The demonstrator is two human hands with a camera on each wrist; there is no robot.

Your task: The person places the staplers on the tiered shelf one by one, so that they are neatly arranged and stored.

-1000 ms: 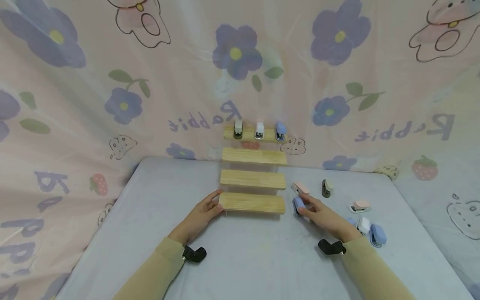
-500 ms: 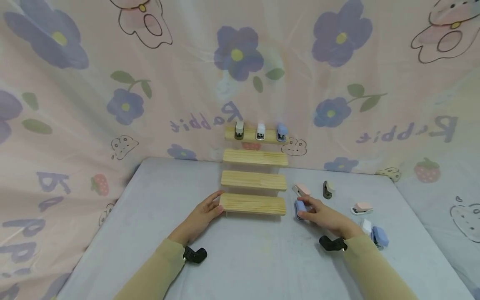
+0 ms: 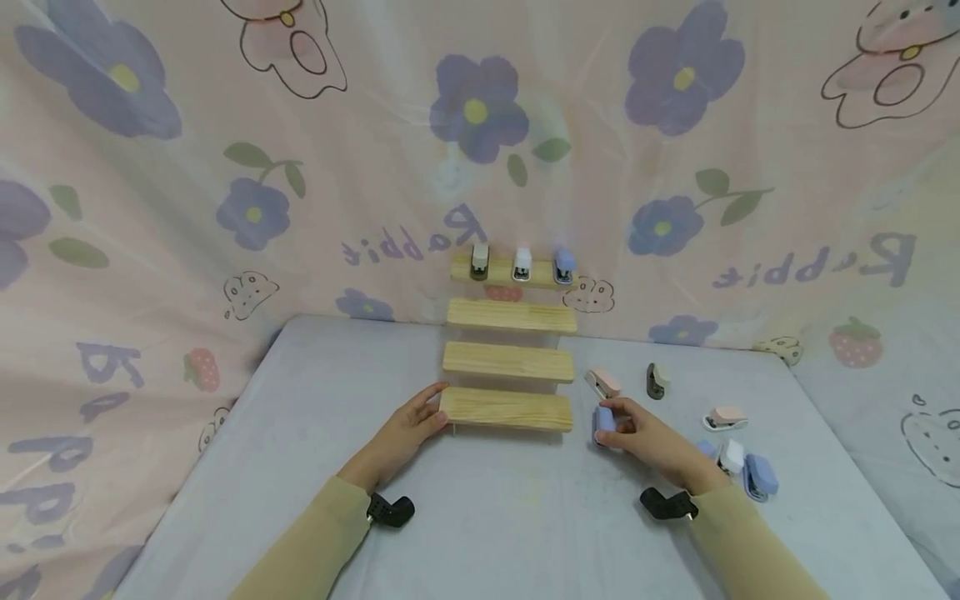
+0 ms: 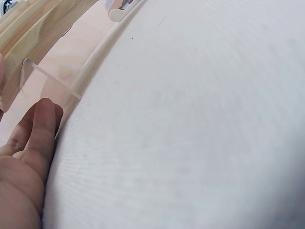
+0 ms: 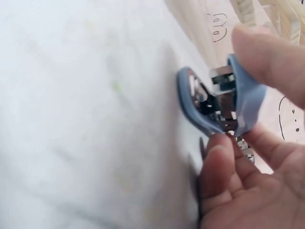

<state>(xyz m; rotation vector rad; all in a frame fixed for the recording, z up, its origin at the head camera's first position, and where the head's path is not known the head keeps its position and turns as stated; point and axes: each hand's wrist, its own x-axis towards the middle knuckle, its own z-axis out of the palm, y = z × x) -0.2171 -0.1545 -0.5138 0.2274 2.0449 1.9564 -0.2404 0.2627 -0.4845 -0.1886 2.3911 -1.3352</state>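
Note:
My left hand (image 3: 401, 433) holds the left end of the lowest board of a stepped wooden display rack (image 3: 510, 409). In the left wrist view its fingers (image 4: 42, 126) lie beside the rack's clear side support. Right of the rack, my right hand (image 3: 648, 439) grips a small blue stapler (image 5: 248, 98) between thumb and fingers, low over the white table. The stapler's metal mouth shows in the right wrist view. On the top board stand a dark-based cream stapler (image 3: 479, 262), a white stapler (image 3: 522, 264) and a blue stapler (image 3: 564, 265).
A pink stapler (image 3: 603, 383) lies just beyond my right hand, with a cream-and-dark stapler (image 3: 656, 380) behind it. Farther right are another pink stapler (image 3: 725, 418), a white stapler (image 3: 731, 457) and a blue stapler (image 3: 761, 477). A patterned curtain (image 3: 360, 167) hangs behind the table.
My right hand has shifted slightly toward me and to the right, with the blue stapler still in its grip. The left hand keeps its place on the rack.

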